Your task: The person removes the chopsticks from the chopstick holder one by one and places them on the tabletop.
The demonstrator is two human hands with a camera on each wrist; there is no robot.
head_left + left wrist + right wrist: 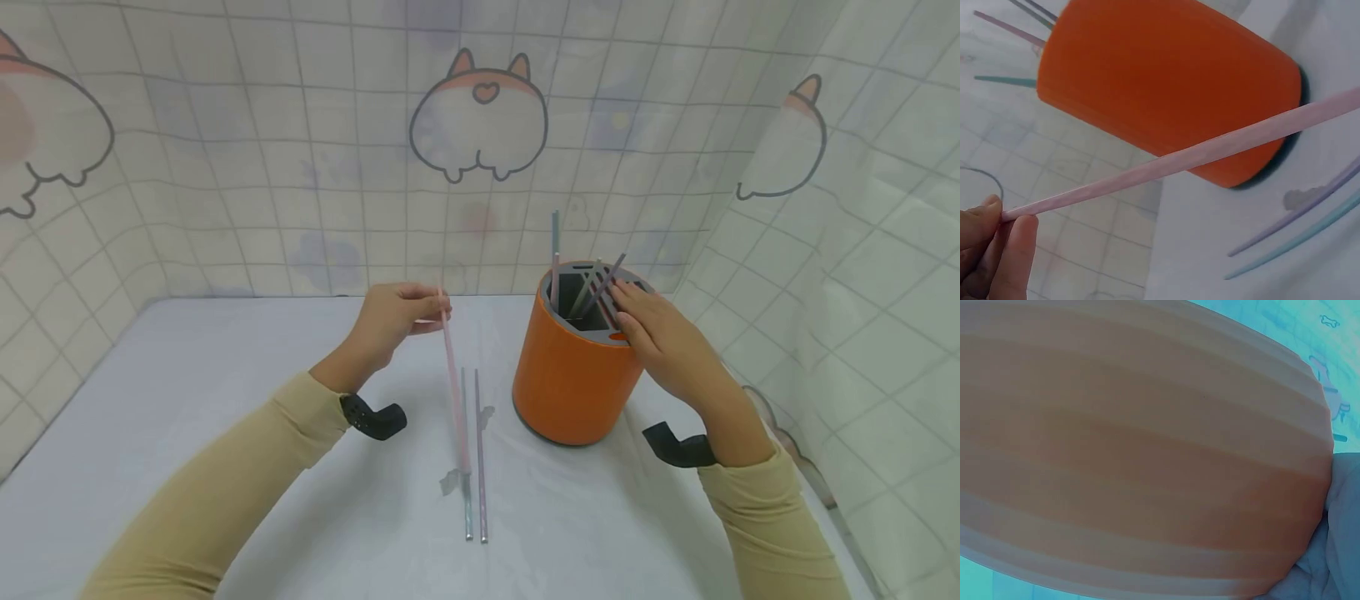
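My left hand [401, 325] pinches a pink chopstick [453, 375] near its thin end, between thumb and fingertips. The stick slants down toward the table, its thick end overlapping a light blue chopstick [468, 508] that lies there. Beside that one lies a purple chopstick [481, 475]. To the right, an orange utensil holder [570, 387] with a grey top stands upright, several chopsticks sticking out of it, among them a teal one [1007, 81]. My right hand [667, 346] rests on the holder's right rim, fingers fairly straight across its top.
A white cloth covers the table [247, 350]. Behind and at both sides hangs a pale checked curtain [322, 167] with cartoon animal prints. Grey patches [450, 482] show on the cloth near the lying chopsticks.
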